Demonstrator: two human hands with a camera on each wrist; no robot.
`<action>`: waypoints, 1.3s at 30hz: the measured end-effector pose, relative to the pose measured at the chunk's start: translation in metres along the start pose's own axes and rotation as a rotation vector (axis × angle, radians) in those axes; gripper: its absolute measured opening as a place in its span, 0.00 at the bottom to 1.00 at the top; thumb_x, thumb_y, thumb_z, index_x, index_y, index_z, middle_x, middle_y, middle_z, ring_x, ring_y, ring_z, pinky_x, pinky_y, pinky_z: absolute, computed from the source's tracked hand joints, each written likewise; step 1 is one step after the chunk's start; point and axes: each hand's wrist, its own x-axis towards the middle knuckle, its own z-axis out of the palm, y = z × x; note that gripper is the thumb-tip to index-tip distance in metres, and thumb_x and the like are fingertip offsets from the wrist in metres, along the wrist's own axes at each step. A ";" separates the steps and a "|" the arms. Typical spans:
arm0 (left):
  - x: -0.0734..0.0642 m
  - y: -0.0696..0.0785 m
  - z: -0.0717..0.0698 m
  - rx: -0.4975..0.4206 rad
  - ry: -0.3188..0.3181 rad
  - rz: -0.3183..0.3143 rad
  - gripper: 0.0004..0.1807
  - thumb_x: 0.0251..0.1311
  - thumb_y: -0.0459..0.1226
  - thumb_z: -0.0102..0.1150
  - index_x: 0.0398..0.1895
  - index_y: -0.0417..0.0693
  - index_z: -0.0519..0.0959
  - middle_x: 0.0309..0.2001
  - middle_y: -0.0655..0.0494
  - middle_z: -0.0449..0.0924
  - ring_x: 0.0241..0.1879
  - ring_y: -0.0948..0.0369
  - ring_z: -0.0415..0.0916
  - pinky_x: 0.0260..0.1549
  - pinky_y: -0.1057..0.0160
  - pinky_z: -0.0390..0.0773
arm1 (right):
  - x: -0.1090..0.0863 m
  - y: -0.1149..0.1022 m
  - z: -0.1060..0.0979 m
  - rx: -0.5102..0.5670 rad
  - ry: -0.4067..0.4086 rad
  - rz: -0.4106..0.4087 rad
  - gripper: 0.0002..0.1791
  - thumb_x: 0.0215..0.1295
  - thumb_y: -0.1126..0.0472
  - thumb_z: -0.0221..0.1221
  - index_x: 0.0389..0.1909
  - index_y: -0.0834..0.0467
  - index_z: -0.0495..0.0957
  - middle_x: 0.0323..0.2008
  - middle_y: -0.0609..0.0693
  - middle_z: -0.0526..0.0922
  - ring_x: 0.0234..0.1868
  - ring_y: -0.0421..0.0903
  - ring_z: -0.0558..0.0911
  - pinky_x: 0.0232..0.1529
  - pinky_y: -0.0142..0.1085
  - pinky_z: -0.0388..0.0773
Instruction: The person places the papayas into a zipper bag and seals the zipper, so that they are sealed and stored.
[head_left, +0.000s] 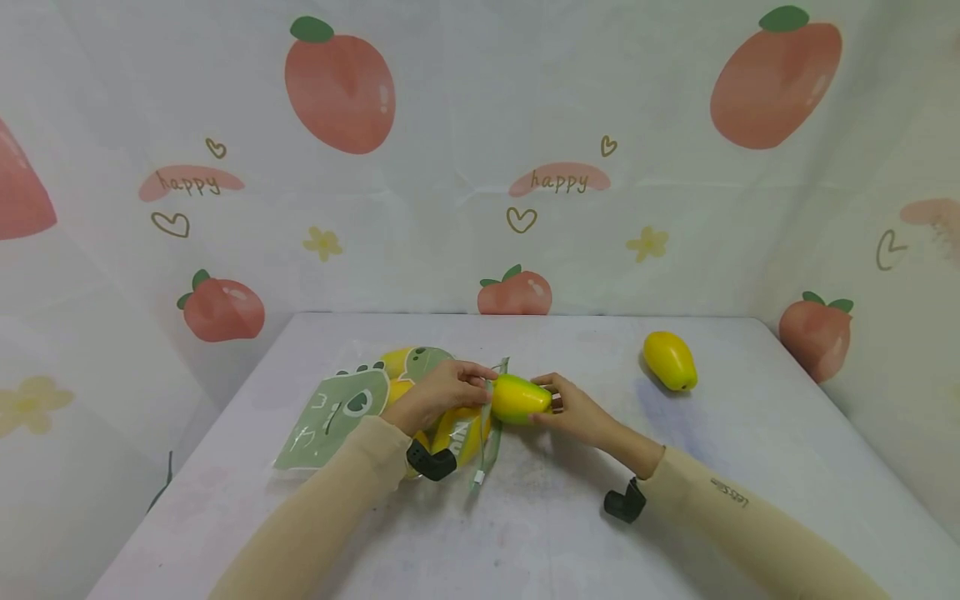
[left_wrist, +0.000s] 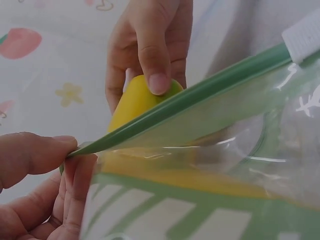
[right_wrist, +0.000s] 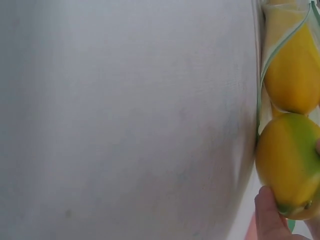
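My left hand [head_left: 442,393] pinches the green zip edge [left_wrist: 165,117] of a clear plastic zip bag [head_left: 326,425] printed with a green cartoon dinosaur. Several yellow fruits [right_wrist: 292,75] lie inside it. At the bag's mouth, on the right, my right hand [head_left: 576,414] grips a yellow-green papaya [head_left: 517,398] by its outer end, thumb and fingers around it. Its inner end is within the opening, seen through the clear plastic in the left wrist view. A white slider [left_wrist: 302,37] sits at the near end of the zip.
Another yellow papaya [head_left: 670,361] lies alone at the back right of the white table [head_left: 757,467]. A white cloth backdrop [head_left: 450,233] with printed peaches stands behind the table. Black wrist straps [head_left: 432,460] show on both arms.
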 end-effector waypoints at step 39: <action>-0.001 0.008 -0.006 0.013 -0.047 0.078 0.21 0.58 0.28 0.61 0.57 0.37 0.77 0.35 0.53 0.72 0.34 0.60 0.71 0.37 0.69 0.78 | 0.010 -0.019 0.027 0.060 -0.028 -0.018 0.26 0.61 0.62 0.65 0.57 0.66 0.70 0.51 0.61 0.78 0.50 0.54 0.82 0.50 0.41 0.81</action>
